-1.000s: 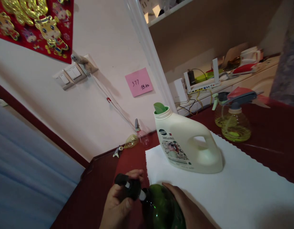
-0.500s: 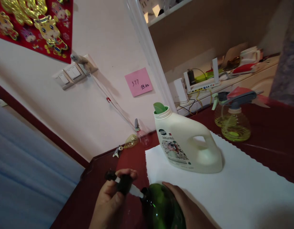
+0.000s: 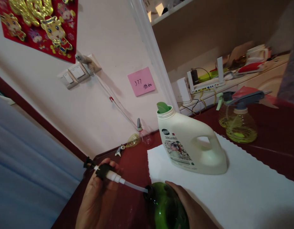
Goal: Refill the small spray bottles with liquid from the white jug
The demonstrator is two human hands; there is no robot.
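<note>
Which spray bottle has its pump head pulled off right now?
The green bottle under the right hand; the left hand holds its black spray head away from the neck. The yellow bottles behind keep theirs on.

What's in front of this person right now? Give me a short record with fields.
Left hand: holds a black pump head whose white tube reaches the bottle's mouth
Right hand: rests on a green bottle, lying tilted
Surface: dark red table with a white cloth
On the cloth: cream detergent jug, cap off, green spout showing
Behind, on the table: two yellowish spray bottles
Wall: pink note, light switches
</note>
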